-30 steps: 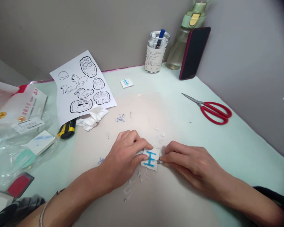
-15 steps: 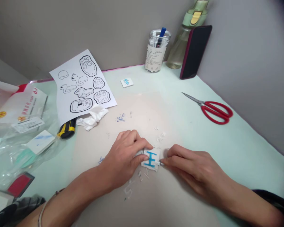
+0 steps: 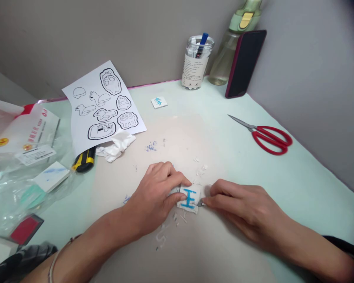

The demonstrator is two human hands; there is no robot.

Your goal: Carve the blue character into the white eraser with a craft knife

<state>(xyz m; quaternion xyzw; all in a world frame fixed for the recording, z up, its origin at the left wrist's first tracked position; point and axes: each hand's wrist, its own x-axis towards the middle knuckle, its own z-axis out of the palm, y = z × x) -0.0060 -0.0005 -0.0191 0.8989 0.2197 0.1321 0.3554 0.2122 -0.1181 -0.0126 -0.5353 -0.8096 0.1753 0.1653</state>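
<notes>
- A person's left hand (image 3: pixel 162 188) is pinning down a small white block (image 3: pixel 190 199), thumb lying over its left side and index finger reaching its far edge; the remaining fingers are curling out of clear sight.
- The right hand (image 3: pixel 238 208) is pinching a slim metal-tipped tool (image 3: pixel 201 203) in a narrow grip, its tip sitting at the block's right edge; fingers are hiding nearly all of the shaft, and whether the tip is touching cannot be told.
- The block is lying flat between the hands on a beige sheet (image 3: pixel 212 251), showing bold blue strokes that the left thumb is partly covering.
- Pale shavings (image 3: pixel 201 171) are littering the sheet just beyond the block, too small to tell apart.
- On the pale green tabletop (image 3: pixel 224 145), red-handled scissors (image 3: pixel 271 138) are lying slightly open at right.
- A printed sheet of line drawings (image 3: pixel 88 92) is covering one end of a yellow-and-black handle (image 3: pixel 85 160); a crumpled tissue (image 3: pixel 115 147) is overlapping its near corner.
- A dark-screened phone (image 3: pixel 246 65) is standing before a green-lidded bottle (image 3: pixel 222 59), whose top the frame is cropping.
- At left, a plastic bag (image 3: pixel 23 129) is running out of frame.
</notes>
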